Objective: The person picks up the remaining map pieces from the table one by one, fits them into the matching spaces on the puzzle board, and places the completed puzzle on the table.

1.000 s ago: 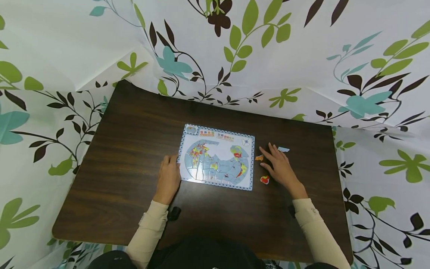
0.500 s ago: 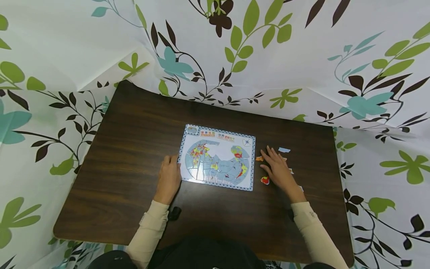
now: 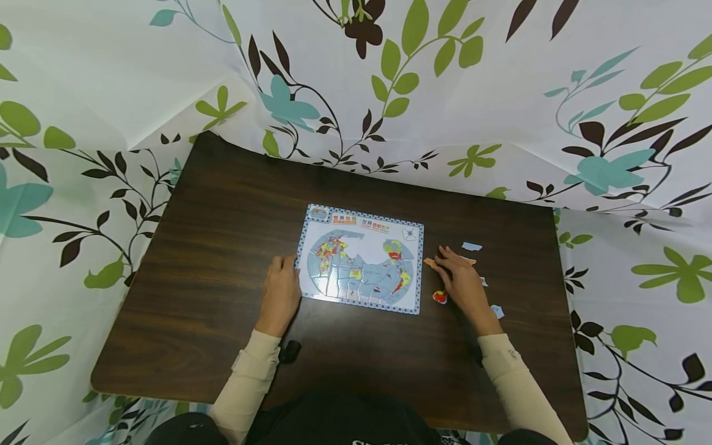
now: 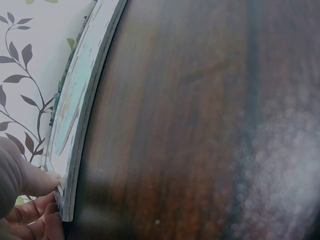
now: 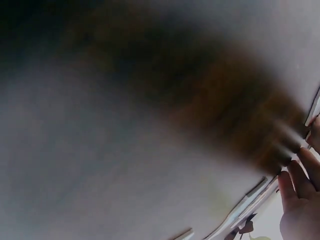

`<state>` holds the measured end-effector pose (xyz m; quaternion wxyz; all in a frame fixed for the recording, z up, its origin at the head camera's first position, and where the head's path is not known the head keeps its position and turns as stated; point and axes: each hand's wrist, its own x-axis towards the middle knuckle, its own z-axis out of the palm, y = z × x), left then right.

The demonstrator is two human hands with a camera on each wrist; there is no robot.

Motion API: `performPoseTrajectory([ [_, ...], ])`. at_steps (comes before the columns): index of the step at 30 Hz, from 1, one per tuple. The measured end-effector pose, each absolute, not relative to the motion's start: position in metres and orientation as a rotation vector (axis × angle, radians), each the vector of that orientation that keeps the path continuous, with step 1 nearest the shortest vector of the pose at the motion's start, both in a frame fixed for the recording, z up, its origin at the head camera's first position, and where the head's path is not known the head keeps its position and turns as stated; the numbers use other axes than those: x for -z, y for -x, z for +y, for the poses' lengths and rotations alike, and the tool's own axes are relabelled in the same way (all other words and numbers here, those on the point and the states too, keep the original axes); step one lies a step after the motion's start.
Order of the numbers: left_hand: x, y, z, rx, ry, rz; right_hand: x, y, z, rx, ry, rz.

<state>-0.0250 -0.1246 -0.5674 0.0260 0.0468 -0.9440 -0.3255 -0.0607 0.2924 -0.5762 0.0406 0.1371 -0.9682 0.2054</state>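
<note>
A world-map jigsaw puzzle (image 3: pixel 389 295) in a white tray with a blue border lies flat on the dark wooden table. A white gap shows in the upper middle of its map. My left hand (image 3: pixel 280 295) holds the puzzle's left edge; in the left wrist view the thumb (image 4: pixel 40 181) lies over the corner, fingers curled beside it. Right of the puzzle, my right hand (image 3: pixel 464 285) pinches an orange puzzle piece (image 3: pixel 429 262) between thumb and index finger, close over the table. A red puzzle piece (image 3: pixel 439 297) lies just below the fingers.
Several loose pieces lie around the right hand: a pale blue piece (image 3: pixel 471 246) beyond it, an orange piece (image 3: pixel 469 261) partly behind its fingers, and a light blue piece (image 3: pixel 497 311) near the wrist. A leaf-patterned cloth (image 3: pixel 517 167) borders the table (image 3: pixel 211 309).
My right hand's spread fingers have drawn together at the orange piece, and the hand has shifted slightly left, exposing pieces it covered. The left hand and the puzzle stay put.
</note>
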Motion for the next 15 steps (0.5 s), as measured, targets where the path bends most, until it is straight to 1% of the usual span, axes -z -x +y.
performPoseTrajectory([
  [5, 0.567, 0.0249, -0.1247, 1.004, -0.142, -2.921, 0.5772, 0.0602, 0.29, -0.67, -0.409, -2.911],
  [12, 0.566, 0.0244, -0.1253, 1.002, -0.133, -2.909, 0.5757, 0.0586, 0.289, -0.747, -0.498, -2.758],
  [15, 0.5667, 0.024, -0.1254, 0.997, -0.127, -2.911, 0.5727, 0.0598, 0.2875, -0.821, -0.476, -2.709],
])
